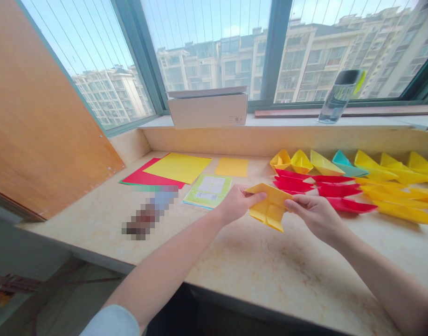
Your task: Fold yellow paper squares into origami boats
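Above the stone-topped counter (pixel 214 252) I hold a partly folded piece of yellow origami paper (pixel 268 205), creased and slightly opened out. My left hand (pixel 237 203) pinches its left side, thumb on top. The right side is gripped between the thumb and fingers of my right hand (pixel 314 212). Just beyond my right hand lie several folded red paper boats (pixel 340 190). Near my left hand is a green and white booklet or paper packet (pixel 210 190), and behind it a flat yellow-orange square sheet (pixel 232 166).
Large yellow (pixel 179 167) and red sheets (pixel 147 175) overlap at the back left, beside a pixelated patch. Several yellow boats (pixel 403 200) and a teal one (pixel 347 163) stand at the right. On the window ledge are a white box (pixel 209 109) and a clear bottle (pixel 336 100).
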`<state>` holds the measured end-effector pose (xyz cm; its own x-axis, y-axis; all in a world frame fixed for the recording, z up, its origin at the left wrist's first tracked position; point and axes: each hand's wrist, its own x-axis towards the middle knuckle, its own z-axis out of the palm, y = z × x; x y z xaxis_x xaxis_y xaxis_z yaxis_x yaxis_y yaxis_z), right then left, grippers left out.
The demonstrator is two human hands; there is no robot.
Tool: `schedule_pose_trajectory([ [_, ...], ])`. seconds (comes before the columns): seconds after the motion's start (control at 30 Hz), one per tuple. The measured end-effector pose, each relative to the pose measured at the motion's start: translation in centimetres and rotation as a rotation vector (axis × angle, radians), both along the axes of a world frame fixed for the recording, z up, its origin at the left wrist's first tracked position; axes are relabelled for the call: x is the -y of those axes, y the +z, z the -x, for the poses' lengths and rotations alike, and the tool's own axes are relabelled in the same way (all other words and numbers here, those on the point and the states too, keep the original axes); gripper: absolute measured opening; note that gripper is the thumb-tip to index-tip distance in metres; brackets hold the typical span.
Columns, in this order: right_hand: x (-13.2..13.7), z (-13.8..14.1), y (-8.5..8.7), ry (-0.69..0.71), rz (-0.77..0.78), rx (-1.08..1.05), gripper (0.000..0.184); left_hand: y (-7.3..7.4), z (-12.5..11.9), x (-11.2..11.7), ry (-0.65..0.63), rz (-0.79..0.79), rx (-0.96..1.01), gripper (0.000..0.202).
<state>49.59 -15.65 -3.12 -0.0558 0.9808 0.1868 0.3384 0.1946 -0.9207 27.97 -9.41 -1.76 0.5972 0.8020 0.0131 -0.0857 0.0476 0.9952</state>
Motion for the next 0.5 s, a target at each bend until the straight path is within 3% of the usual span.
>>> schedule_pose_trajectory([
  [0.13,0.1,0.0,0.3,-0.083,-0.088,0.033,0.039,0.3,0.0,0.2,-0.092,-0.002,-0.033,0.04],
  [0.23,0.1,0.3,0.3,-0.138,-0.099,0.015,0.039,0.3,-0.1,0.2,-0.075,-0.013,-0.043,0.044],
  [0.5,-0.4,0.4,-0.8,-0.043,-0.053,-0.048,0.038,0.0,-0.1,0.1,-0.041,0.015,0.009,0.036],
])
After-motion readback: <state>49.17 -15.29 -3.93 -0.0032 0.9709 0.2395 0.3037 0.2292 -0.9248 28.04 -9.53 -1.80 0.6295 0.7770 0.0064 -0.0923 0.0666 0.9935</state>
